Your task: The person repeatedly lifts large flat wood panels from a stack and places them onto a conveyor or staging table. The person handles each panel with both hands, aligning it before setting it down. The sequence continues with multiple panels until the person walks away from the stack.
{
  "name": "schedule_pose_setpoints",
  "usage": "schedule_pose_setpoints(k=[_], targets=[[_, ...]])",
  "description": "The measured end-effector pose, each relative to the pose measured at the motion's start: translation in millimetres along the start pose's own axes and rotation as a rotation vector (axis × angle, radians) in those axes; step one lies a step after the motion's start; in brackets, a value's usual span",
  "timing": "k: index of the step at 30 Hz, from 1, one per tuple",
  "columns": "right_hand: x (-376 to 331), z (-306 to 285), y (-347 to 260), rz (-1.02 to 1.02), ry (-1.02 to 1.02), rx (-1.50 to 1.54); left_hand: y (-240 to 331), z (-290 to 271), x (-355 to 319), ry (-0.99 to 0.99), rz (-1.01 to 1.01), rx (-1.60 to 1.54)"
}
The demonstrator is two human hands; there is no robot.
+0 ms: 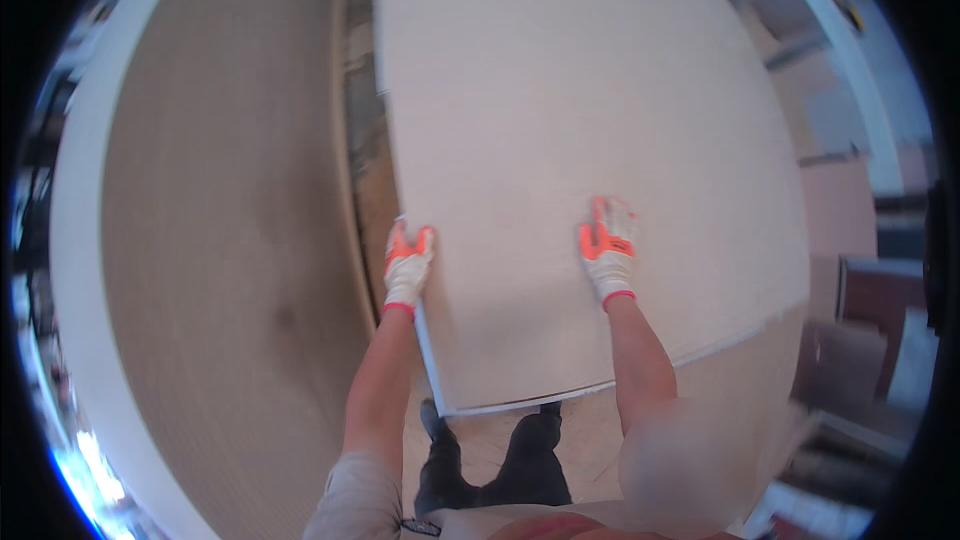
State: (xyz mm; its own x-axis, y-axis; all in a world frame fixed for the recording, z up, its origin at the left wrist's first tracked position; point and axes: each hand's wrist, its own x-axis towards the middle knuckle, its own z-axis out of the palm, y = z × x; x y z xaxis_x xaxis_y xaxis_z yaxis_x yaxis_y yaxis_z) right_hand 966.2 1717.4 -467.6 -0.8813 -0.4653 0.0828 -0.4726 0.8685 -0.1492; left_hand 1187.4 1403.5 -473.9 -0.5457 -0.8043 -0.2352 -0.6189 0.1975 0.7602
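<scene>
Near the person's waist, a pale board stood tilted; the left hand pinched its side edge for steadiness; the right hand lay spread flat on its face

The big panel looks like laminated board, pale off-white with a matt, very smooth face and a thin lighter edge banding along its near side. The larger sheet on the left is a duller beige-brown, also matt, with a faint fine grain, maybe wood-effect laminate, hard to say through the blur. Both gloves are knit cloth, white on the backs, with an orange rubbery-looking coating: left hand, right hand. The trousers are dark matt cloth.
</scene>
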Motion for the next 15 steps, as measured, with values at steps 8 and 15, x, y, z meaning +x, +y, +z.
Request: schedule_pose_setpoints(k=[8, 15], targets=[[-7, -11, 6, -0.166, 0.143, 0.089, -100, -167, -374, -0.08, -0.406, 0.357], [-80, -51, -7, -0.148, -0.376, -0.04, -97, -437, -646, 1.228, -0.787, -0.719]])
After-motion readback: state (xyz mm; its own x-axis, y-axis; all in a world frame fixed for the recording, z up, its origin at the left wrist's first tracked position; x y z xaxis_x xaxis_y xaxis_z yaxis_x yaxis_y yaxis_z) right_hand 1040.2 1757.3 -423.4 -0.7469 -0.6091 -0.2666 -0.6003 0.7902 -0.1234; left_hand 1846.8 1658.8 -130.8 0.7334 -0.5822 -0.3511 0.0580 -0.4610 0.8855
